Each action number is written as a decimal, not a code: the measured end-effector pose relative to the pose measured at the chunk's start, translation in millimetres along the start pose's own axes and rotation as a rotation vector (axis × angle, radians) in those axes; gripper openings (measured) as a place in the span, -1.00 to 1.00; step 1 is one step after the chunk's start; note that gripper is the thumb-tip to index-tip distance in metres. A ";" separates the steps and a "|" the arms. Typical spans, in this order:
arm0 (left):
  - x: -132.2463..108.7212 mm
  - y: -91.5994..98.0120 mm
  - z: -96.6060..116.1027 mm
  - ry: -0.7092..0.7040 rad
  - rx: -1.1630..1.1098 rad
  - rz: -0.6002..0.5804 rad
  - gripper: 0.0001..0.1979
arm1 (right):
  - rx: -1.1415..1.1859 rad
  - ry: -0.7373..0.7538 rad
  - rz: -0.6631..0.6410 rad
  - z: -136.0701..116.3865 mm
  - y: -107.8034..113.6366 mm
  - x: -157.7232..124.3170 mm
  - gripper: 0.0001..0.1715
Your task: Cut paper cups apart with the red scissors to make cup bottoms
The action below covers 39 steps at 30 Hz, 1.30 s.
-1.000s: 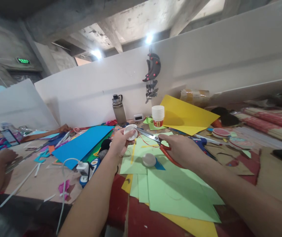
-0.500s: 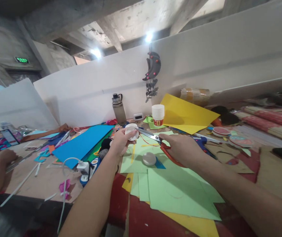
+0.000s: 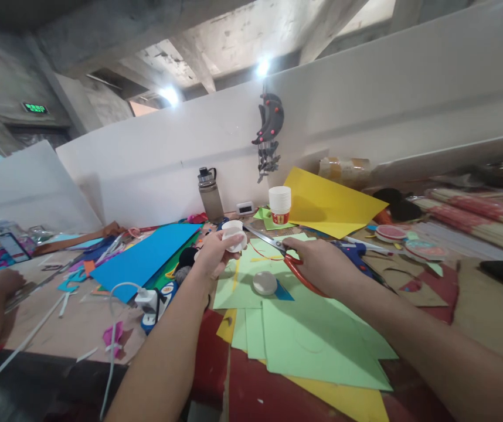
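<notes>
Between the fingers of my left hand (image 3: pixel 214 251) is a small white paper cup (image 3: pixel 234 234), its rim turned upward. My right hand (image 3: pixel 317 261) grips the orange-handled scissors (image 3: pixel 273 241), whose blades point left toward the cup and look almost closed. A narrow gap shows between the blade tips and the cup. Below both hands, a round whitish disc (image 3: pixel 264 283) rests on light green paper sheets (image 3: pixel 317 340), beside a small blue paper piece (image 3: pixel 284 292).
A stack of paper cups (image 3: pixel 280 205) stands beyond my hands, near a bottle (image 3: pixel 210 194) and yellow card (image 3: pixel 335 202). Blue card (image 3: pixel 150 258) and a corded white plug (image 3: pixel 147 300) lie to the left. A glue gun (image 3: pixel 357 258) is at right. Another person's hand (image 3: pixel 0 287) is far left.
The scissor blades have come away from the cup, leaving a small gap. The cup has tilted slightly in my left hand, and the whole view has shifted a little.
</notes>
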<state>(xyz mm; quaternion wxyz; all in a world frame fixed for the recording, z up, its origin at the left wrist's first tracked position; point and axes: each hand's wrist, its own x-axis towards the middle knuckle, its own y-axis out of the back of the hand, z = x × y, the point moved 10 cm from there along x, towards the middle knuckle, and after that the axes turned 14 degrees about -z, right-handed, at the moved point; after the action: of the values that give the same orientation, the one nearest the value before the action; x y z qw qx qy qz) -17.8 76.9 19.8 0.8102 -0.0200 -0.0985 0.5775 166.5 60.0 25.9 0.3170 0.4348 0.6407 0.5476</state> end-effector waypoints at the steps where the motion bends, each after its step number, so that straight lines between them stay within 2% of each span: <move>1: -0.3 -0.6 0.9 -0.010 -0.013 -0.004 -0.64 | 0.046 0.008 0.017 1.7 0.8 0.4 -0.55; 4: -1.4 0.1 4.7 -0.049 -0.024 0.008 -0.55 | 0.174 0.051 0.073 4.2 4.9 -0.2 -0.51; 8: -1.4 2.6 2.9 -0.039 -0.009 0.036 -0.67 | 0.327 0.072 0.086 6.8 3.6 0.7 -0.55; 10: -0.7 -0.2 -2.0 -0.002 0.021 0.026 -0.70 | 0.477 0.122 0.120 5.9 3.5 1.5 -0.56; 12: -0.3 -8.4 -10.0 0.059 0.064 -0.012 -0.69 | 0.671 0.169 0.164 6.6 3.1 2.2 -0.51; 15: -1.7 -29.6 -24.5 0.150 0.109 -0.115 -0.69 | 0.948 0.216 0.185 7.7 -1.2 3.6 -0.34; 18: -4.5 -49.2 -34.4 0.189 0.111 -0.198 -0.70 | 1.096 0.302 0.158 1.4 -3.3 4.0 -0.22; 22: -5.9 -59.7 -41.3 0.217 0.112 -0.231 -0.71 | 1.062 0.322 0.112 -3.1 -9.1 4.9 -0.31; 26: -4.8 -60.3 -43.0 0.214 0.103 -0.234 -0.73 | 1.013 0.303 0.145 -1.1 -11.9 5.2 -0.35; 32: -2.3 -46.1 -42.1 0.197 0.067 -0.142 -0.70 | 1.025 0.238 0.265 16.6 -2.0 4.4 -0.38; 36: 1.1 -41.6 -38.9 0.142 -0.006 -0.116 -0.63 | 1.008 0.139 0.248 31.5 -9.7 8.1 -0.41; 39: 2.7 -35.9 -36.6 0.087 -0.058 -0.057 -0.62 | 1.059 0.118 0.213 32.3 -18.5 11.1 -0.41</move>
<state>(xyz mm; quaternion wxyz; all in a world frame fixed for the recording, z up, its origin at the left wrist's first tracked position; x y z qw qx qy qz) 23.2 70.5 -10.5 0.8289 -0.0658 -0.0802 0.5496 186.4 83.4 2.1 -0.0393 0.5662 0.7980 0.2026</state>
